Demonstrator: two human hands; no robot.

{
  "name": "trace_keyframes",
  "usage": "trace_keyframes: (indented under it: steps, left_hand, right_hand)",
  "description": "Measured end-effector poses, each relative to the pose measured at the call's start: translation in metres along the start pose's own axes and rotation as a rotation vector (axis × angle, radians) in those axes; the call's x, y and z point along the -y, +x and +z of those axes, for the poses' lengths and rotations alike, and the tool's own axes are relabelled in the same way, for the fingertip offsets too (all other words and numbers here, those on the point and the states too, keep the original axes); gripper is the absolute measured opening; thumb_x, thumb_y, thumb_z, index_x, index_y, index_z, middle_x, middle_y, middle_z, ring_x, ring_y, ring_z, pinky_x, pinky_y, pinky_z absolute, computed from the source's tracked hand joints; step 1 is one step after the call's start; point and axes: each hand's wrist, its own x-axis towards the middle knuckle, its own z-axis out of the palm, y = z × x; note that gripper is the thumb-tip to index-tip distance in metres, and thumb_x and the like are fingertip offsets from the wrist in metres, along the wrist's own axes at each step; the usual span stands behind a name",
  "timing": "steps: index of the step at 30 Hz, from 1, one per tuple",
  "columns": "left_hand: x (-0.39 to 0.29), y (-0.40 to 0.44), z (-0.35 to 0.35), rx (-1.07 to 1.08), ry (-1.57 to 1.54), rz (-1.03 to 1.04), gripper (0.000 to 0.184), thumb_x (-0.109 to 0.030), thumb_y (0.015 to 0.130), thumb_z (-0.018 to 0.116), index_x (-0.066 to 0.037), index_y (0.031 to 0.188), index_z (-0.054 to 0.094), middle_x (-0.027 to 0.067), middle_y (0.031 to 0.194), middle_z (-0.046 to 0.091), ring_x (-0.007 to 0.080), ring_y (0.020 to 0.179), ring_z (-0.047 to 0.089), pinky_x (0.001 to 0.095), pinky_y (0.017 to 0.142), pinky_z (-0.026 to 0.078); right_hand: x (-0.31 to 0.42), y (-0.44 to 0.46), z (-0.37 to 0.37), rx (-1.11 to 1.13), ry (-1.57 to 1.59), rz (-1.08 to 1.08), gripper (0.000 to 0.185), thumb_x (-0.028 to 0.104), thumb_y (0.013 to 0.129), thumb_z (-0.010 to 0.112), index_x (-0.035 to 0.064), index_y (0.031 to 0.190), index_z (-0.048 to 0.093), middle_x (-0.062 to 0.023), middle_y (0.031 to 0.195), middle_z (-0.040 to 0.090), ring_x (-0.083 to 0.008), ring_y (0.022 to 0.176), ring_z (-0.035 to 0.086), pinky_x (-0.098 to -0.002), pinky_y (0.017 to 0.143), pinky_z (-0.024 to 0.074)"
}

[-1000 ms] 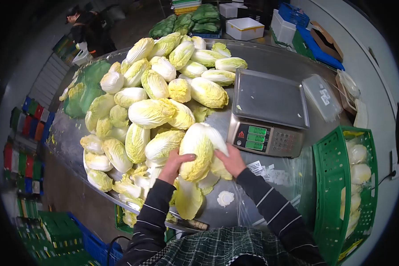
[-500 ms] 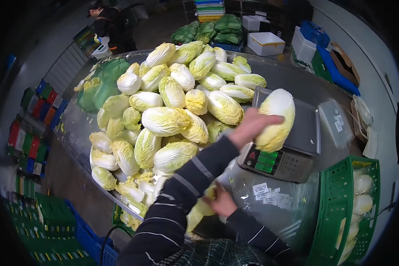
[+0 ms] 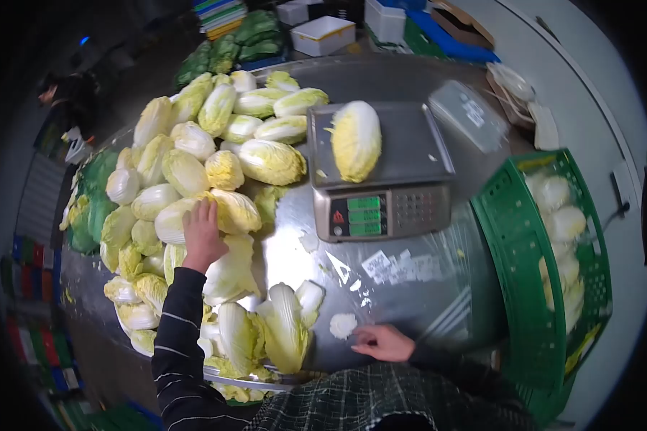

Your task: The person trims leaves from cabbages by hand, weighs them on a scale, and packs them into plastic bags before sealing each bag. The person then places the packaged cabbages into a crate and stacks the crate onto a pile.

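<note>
My left hand [image 3: 204,233] rests on a pale napa cabbage [image 3: 171,221] in the pile, fingers stretched over its end. Beside those fingers lies a yellower napa cabbage [image 3: 236,212]. Near the table's front edge is my right hand [image 3: 385,343], its fingers loosely bent and apart, with nothing visible in them. Just left of its fingertips lies a round white cut piece [image 3: 343,325]. One napa cabbage [image 3: 357,141] sits alone on the plate of a digital scale [image 3: 381,212] with lit green displays. Loose outer leaves [image 3: 286,327] lie between my hands.
At the right stands a green crate [image 3: 521,276] holding several cabbages. White printed labels [image 3: 402,267] lie below the scale, and clear plastic bags [image 3: 469,115] are beyond it. Green netting [image 3: 93,197] borders the pile at left. Another person [image 3: 72,100] is at the far left.
My left hand has let go of the napa cabbage, which is now on the scale, and has moved left to the pile. The leaf by my right hand is released. The view has shifted right.
</note>
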Motion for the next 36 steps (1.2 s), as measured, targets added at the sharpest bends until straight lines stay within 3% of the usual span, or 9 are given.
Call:
trace_keyframes:
  steps: [8,10,12,16,17,22,28,34,36]
  left_hand:
    - [0.027,0.011,0.011,-0.104,0.359,-0.146,0.074,-0.007,0.063,0.066,-0.008,0.132,0.04,0.0133,0.131,0.044,0.0341,0.11,0.048,0.0493,0.077,0.046]
    - [0.034,0.022,0.01,0.105,0.217,-0.222,0.069,-0.024,0.07,0.07,-0.009,0.13,0.04,0.0153,0.131,0.045,0.0371,0.113,0.049,0.0486,0.074,0.047]
    - [0.049,0.018,0.007,-0.096,0.202,-0.182,0.064,-0.026,0.067,0.073,-0.008,0.123,0.048,0.015,0.12,0.054,0.0363,0.101,0.057,0.0461,0.07,0.05]
    - [0.037,0.001,-0.065,-0.369,-0.745,-0.281,0.052,-0.02,0.068,0.073,-0.002,0.114,0.055,0.0154,0.104,0.064,0.0317,0.088,0.064,0.0403,0.074,0.052]
    - [0.016,-0.006,-0.081,-0.404,-1.185,-0.243,0.049,-0.018,0.07,0.073,0.0,0.112,0.057,0.0161,0.1,0.065,0.03,0.085,0.066,0.0381,0.075,0.053]
    - [-0.145,-0.008,-0.11,-0.862,-0.578,0.566,0.052,-0.015,0.073,0.069,0.0,0.12,0.054,0.0171,0.118,0.059,0.034,0.106,0.059,0.0444,0.091,0.047]
    - [-0.22,0.046,-0.107,-0.51,-0.353,1.002,0.062,-0.018,0.072,0.064,-0.013,0.131,0.046,0.0115,0.137,0.041,0.0369,0.129,0.035,0.0497,0.106,0.028]
    - [-0.236,0.156,-0.059,-0.428,-0.648,0.067,0.094,-0.04,0.059,0.08,-0.003,0.134,0.036,0.0234,0.136,0.039,0.0385,0.123,0.041,0.0475,0.098,0.038]
    - [-0.254,0.166,-0.072,-0.15,-0.552,-0.275,0.1,-0.042,0.057,0.082,0.001,0.134,0.034,0.0273,0.135,0.037,0.0381,0.123,0.041,0.0476,0.096,0.04]
  right_hand:
    - [0.058,0.036,0.013,0.039,-0.05,-0.116,0.042,0.032,0.083,0.065,0.0019,0.111,0.058,-0.0137,0.088,0.067,-0.0251,0.078,0.066,-0.0345,0.069,0.0511]
    - [0.053,0.035,0.009,0.003,0.035,-0.105,0.042,0.031,0.083,0.065,0.0009,0.111,0.058,-0.013,0.087,0.066,-0.0236,0.077,0.066,-0.034,0.068,0.051]
    - [0.049,0.024,0.004,0.012,0.012,-0.074,0.041,0.03,0.086,0.063,0.0005,0.113,0.057,-0.0113,0.087,0.066,-0.0215,0.077,0.065,-0.0326,0.066,0.051]
    - [0.043,0.027,-0.016,0.104,0.387,0.112,0.043,0.03,0.089,0.059,0.0012,0.12,0.052,-0.0116,0.094,0.064,-0.021,0.08,0.064,-0.033,0.067,0.0522]
    - [0.05,0.034,-0.026,0.086,0.546,0.108,0.043,0.029,0.091,0.056,0.0013,0.124,0.049,-0.0138,0.102,0.062,-0.022,0.086,0.063,-0.0351,0.072,0.0523]
    - [0.112,0.071,-0.098,-0.028,1.181,-0.168,0.059,0.048,0.094,0.04,0.0036,0.132,0.04,-0.017,0.121,0.053,-0.0269,0.106,0.057,-0.0424,0.087,0.0491]
    - [0.122,0.089,-0.226,-0.317,1.077,-0.303,0.051,0.023,0.085,0.062,-0.0014,0.126,0.045,-0.012,0.11,0.06,-0.0215,0.097,0.061,-0.0317,0.084,0.0499]
    - [0.092,0.14,-0.281,-0.77,0.509,-0.208,0.062,0.025,0.078,0.071,-0.0064,0.125,0.044,-0.0153,0.112,0.059,-0.0225,0.102,0.059,-0.0335,0.085,0.0474]
    - [0.083,0.145,-0.289,-0.861,0.276,-0.168,0.066,0.031,0.076,0.072,-0.0053,0.125,0.045,-0.0163,0.11,0.059,-0.0248,0.101,0.059,-0.0339,0.086,0.046]
